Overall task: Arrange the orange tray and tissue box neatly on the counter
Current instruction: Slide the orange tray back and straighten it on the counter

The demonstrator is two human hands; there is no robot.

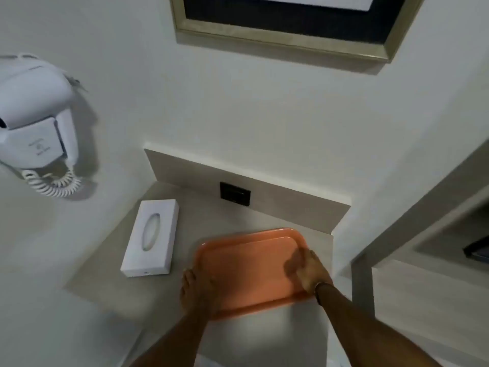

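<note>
Orange tray [254,271] and tissue box [150,239] on the counter [206,215]; both hands on the tray.

I log the left hand [197,290] laid along the tray's near-left edge, fingers straight and together, pointing away; whether it grips I cannot tell. Right hand [308,271] rests on the tray's right rim, fingers curled over it, forearm reaching in from below. White tissue box lies flat, just left of the tray, apart from it. Wall hairdryer [34,120] hangs far left.
</note>
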